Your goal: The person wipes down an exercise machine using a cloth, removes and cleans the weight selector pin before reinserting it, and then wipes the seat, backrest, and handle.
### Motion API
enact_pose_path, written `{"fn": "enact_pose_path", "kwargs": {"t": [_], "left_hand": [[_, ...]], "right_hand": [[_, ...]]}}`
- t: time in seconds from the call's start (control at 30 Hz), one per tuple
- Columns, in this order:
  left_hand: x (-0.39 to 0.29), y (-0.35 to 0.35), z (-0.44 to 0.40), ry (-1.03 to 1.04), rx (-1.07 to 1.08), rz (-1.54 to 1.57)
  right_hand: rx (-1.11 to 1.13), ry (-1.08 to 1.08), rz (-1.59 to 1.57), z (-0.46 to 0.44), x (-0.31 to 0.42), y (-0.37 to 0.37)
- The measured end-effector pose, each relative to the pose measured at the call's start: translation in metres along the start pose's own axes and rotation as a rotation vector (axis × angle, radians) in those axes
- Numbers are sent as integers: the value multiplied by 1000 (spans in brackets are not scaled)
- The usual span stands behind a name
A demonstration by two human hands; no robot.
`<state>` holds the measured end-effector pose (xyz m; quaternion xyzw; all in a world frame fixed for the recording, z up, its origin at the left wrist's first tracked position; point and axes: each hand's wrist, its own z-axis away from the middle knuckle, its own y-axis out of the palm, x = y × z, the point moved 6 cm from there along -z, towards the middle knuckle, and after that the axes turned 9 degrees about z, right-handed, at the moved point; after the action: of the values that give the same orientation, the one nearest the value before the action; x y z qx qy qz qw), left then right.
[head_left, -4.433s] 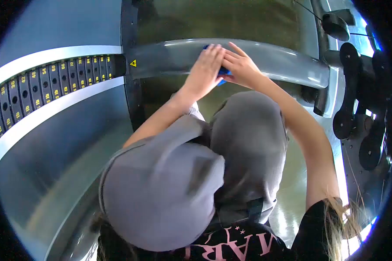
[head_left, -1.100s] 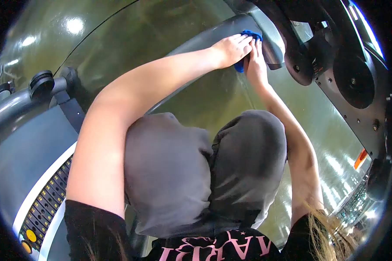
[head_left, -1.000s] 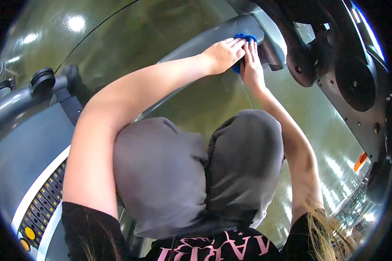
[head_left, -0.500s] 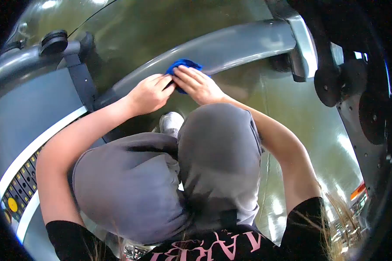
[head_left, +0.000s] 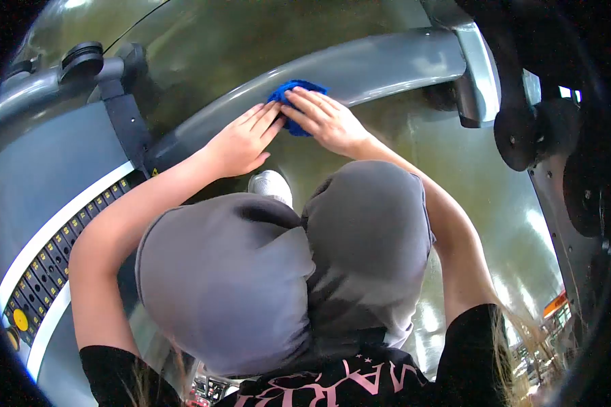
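A blue cloth (head_left: 297, 129) lies bunched against a long, curved grey metal tube (head_left: 387, 64) near the floor. My right hand (head_left: 336, 127) presses it there, fingers stretched over the top of the cloth. From the other side, my left hand (head_left: 241, 144) reaches in with fingers extended and thumb apart, its fingertips meeting the cloth's left edge on the tube. The part of the cloth under my fingers is hidden.
On the left stands a grey machine panel (head_left: 54, 166) with a curved strip of numbered black plates (head_left: 53, 261) and a yellow knob (head_left: 20, 319). A silver bracket (head_left: 478, 81) ends the tube at right. Dark machine parts (head_left: 516, 139) rise beyond it. My shoe (head_left: 270, 186) is below.
Both hands and the cloth have shifted slightly right and up along the tube. My left fingers have straightened. My knees have moved to the right.
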<state>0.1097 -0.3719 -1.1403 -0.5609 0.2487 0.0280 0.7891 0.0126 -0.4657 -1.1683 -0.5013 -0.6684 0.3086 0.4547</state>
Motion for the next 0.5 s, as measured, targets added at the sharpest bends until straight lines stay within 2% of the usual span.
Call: {"fn": "enact_pose_path", "kwargs": {"t": [0.27, 0.33, 0.4, 0.47, 0.5], "left_hand": [[-19, -18, -129, 241, -201, -37], [-18, -26, -169, 319, -235, 24], [-22, -39, -202, 460, -274, -60], [-17, -47, -234, 431, -142, -4], [-16, -49, -244, 461, -90, -49]], "right_hand": [[92, 195, 219, 58, -94, -64], [124, 274, 291, 70, -118, -81], [81, 343, 284, 81, -139, -95], [94, 422, 328, 91, -157, -103], [96, 519, 247, 91, -159, -107]]}}
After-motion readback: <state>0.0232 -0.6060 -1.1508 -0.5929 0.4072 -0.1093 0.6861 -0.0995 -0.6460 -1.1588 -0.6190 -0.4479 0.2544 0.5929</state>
